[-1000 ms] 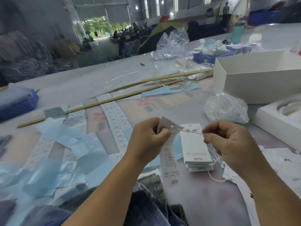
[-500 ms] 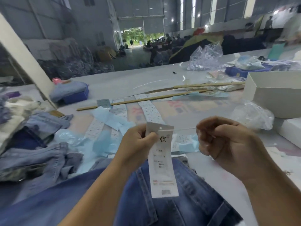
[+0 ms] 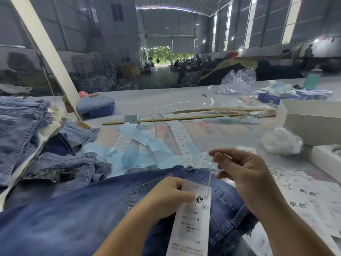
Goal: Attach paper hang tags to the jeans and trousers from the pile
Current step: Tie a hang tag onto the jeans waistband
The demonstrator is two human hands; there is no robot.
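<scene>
Bare desk (image 3: pixel 147 102) lies open beyond the wooden sticks (image 3: pixel 166 119). Nearer, label strips (image 3: pixel 177 133) and blue paper scraps (image 3: pixel 140 154) cover the middle. Stacked jeans (image 3: pixel 22 130) block the left; white boxes (image 3: pixel 310 122) and what looks like a crumpled plastic bag (image 3: pixel 282 141) crowd the right.

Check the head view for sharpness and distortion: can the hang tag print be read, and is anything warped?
Head view: hang tag reads "1103#", finer print smeared; left hand and right hand sharp enough; wide-angle bending tilts the white post; doorway overexposed.
</scene>
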